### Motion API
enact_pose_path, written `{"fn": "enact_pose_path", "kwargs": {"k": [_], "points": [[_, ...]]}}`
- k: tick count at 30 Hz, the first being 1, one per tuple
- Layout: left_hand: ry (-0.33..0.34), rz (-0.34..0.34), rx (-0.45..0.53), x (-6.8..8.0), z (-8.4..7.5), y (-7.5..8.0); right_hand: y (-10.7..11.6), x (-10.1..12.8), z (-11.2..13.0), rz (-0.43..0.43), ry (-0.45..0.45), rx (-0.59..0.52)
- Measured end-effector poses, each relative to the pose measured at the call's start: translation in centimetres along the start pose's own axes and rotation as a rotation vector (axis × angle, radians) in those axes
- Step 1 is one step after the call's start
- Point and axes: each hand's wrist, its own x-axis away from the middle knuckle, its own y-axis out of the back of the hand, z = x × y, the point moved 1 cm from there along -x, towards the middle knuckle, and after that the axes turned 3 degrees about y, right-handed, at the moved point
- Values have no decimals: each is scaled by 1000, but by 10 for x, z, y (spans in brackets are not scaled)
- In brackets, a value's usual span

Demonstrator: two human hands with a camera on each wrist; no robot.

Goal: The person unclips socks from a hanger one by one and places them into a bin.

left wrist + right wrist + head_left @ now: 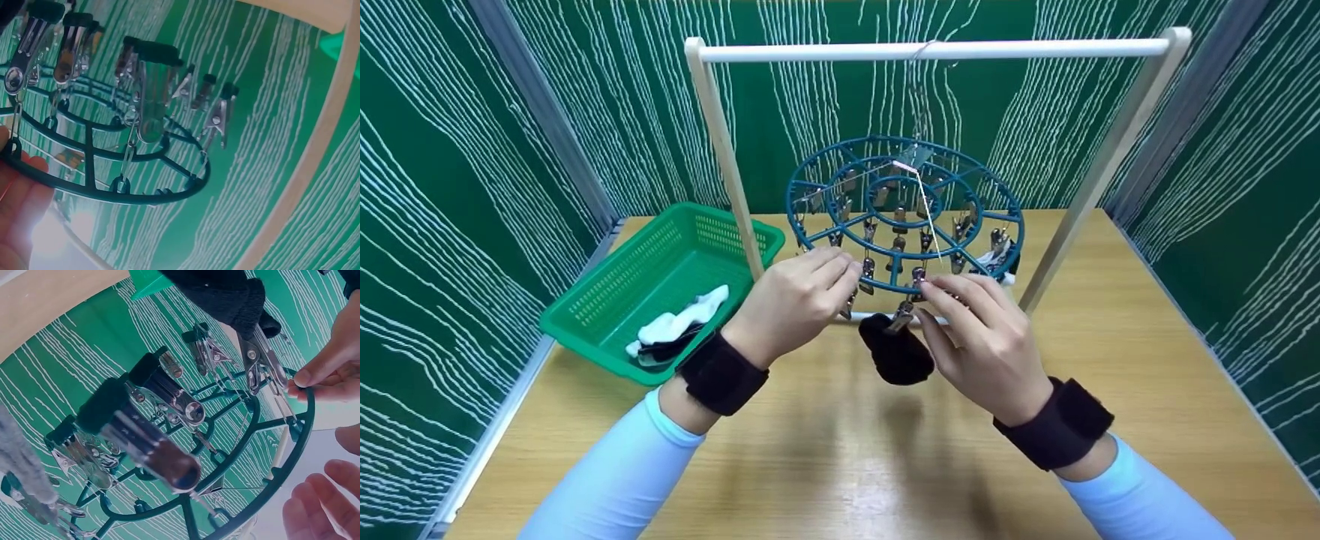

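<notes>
A round blue-green clip hanger [894,287] hangs with many metal clips. My left hand [810,289] pinches its near rim between thumb and fingers; the left wrist view shows those fingers [34,194] on the rim. From a clip at the front hangs a black sock [896,356], also seen in the right wrist view as dark knit fabric [228,301]. Beside that clip is my right hand [986,345], thumb and fingers spread apart. In the right wrist view, the right hand's fingers [320,506] are off the rim, holding nothing.
A white bar [840,52] on two wooden posts carries the hanger. At the left, a green basket [585,330] holds white and dark socks [682,322]. Grey-white fabric [996,259] hangs at the hanger's right side. Green patterned panels [1222,187] stand around the wooden table [1147,375].
</notes>
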Motion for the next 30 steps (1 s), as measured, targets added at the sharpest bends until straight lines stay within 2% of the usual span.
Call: {"fn": "enact_pose_path", "kwargs": {"k": [5, 9, 23, 26, 30], "points": [[12, -5, 13, 3, 4, -1, 0, 7, 2, -32, -11, -15], [10, -15, -5, 4, 4, -1, -1, 12, 4, -18, -34, -24], [10, 12, -3, 2, 4, 0, -13, 28, 4, 166, -226, -58], [11, 15, 2, 3, 5, 0, -16, 28, 3, 204, -285, -69], [15, 15, 14, 3, 5, 0, -22, 27, 1, 262, -384, -138]]}}
